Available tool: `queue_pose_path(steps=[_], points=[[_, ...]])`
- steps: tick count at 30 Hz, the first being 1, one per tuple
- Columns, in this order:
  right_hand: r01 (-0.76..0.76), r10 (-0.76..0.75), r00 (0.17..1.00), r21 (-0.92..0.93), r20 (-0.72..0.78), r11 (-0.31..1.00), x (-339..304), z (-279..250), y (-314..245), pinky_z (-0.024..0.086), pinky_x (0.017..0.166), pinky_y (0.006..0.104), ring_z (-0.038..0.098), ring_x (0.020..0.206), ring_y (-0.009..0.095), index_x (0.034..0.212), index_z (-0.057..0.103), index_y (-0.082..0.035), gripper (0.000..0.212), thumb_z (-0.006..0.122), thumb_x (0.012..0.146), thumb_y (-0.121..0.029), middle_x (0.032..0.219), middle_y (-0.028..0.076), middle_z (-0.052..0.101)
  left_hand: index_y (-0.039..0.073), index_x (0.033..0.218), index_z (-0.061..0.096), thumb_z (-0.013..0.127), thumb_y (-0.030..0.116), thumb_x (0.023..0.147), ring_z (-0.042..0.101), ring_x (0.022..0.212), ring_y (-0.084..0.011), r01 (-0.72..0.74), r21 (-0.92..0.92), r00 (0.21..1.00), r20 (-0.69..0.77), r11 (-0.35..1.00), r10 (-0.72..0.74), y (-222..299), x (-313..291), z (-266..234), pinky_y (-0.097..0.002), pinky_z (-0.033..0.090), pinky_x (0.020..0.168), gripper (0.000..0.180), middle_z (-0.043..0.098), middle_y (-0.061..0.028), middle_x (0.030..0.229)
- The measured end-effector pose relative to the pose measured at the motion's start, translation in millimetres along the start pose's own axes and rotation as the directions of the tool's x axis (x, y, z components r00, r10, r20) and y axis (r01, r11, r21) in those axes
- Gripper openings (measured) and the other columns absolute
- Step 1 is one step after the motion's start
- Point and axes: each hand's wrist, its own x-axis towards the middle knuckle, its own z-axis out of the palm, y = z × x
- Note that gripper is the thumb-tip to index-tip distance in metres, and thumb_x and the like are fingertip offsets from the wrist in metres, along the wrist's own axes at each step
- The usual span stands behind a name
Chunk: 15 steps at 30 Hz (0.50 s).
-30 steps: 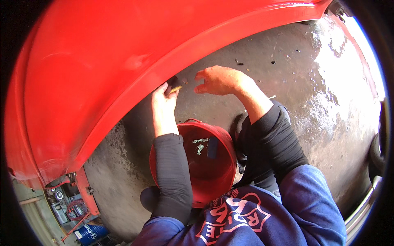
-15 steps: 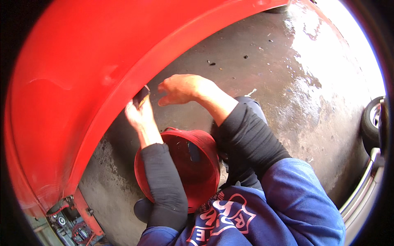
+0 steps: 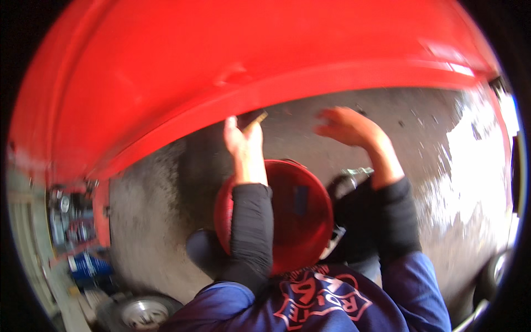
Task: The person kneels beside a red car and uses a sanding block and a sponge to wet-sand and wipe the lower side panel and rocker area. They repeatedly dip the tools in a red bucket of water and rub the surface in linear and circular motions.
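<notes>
My left hand [image 3: 243, 143] is closed around a dark block with a yellowish edge [image 3: 252, 120], held right at the lower edge of a red car body panel [image 3: 221, 50]. The fingertips are partly hidden behind the block. Off to the right, my right hand [image 3: 348, 126] hangs in the air below the panel, its fingers loosely bent and apart, with nothing in it. Between my forearms stands a red bucket [image 3: 325, 221]; a small dark-blue rectangular patch shows inside. A dent or crease marks the panel above my left hand.
Concrete floor [image 3: 146, 221] lies under the bucket, wet and shiny at the right, with small dark debris. A wheel [image 3: 145, 314] lies at the lower left near a blue container [image 3: 91, 265]. Another tyre [image 3: 494, 275] is at the right edge.
The whole view has turned, so the panel now runs across the top. My right hand has moved farther from my left, which still holds the block at the panel's edge.
</notes>
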Motion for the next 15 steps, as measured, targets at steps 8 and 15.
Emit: queue_pose_path(steps=[8, 15], points=[[-0.022, 0.024, 0.999, -0.053, 0.033, 0.998, 7.9, 14.3, -4.5, 0.054, 0.088, 0.0433, 0.068, 0.102, 0.037, 0.126, 0.063, -0.004, 0.054, 0.068, 0.088, -0.041, 0.104, 0.022, 0.072, -0.002, 0.123, 0.058, 0.040, 0.026, 0.103, 0.059, 0.119, -0.0375, -0.300, -0.001, 0.951, -0.077, 0.954, 0.299, 209.6, 25.1, 10.6, -0.0585, 0.043, 0.108, 0.038, 0.062, -0.0219, 0.127], [0.471, -0.520, 0.852, -0.357, -0.052, 0.807, 7.5, 109.2, -63.0, 0.055, 0.088, 0.0476, 0.067, 0.101, 0.040, 0.138, 0.052, -0.006, 0.071, 0.067, 0.086, -0.053, 0.113, 0.018, 0.068, 0.006, 0.128, 0.059, 0.047, 0.022, 0.097, 0.058, 0.118, -0.0329, -0.212, -0.029, 0.947, -0.251, 0.977, 0.199, 122.6, -5.6, -10.3, -0.0568, 0.042, 0.107, 0.037, 0.062, -0.0124, 0.128]])
